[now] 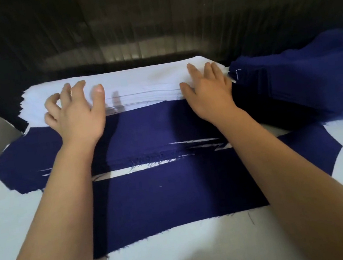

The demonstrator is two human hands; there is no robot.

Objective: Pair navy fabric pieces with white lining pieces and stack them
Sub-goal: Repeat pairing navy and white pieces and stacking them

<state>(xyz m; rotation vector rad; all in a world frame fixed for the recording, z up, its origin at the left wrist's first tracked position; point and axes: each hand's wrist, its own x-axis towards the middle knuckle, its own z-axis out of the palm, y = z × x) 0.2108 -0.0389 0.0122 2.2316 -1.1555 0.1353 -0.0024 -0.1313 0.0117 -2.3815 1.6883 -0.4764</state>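
Nearest, on the white table [184,258], lies a single navy piece [175,195], flat, with frayed edges. Just beyond it, partly overlapping, sits a low stack of navy pieces [155,130] with slivers of white lining showing between the layers at its near edge. Both forearms reach across these. Farther on is the pile of white lining pieces [137,79]. The left hand [76,114] is at the pile's near left part, fingers spread wide and loosely bent, gripping nothing. The right hand [209,91] rests at the pile's near right edge, fingers straight and apart. To the far right stands a heap of navy fabric [302,80], touching the white pile. Behind is a dark ribbed wall [151,22].
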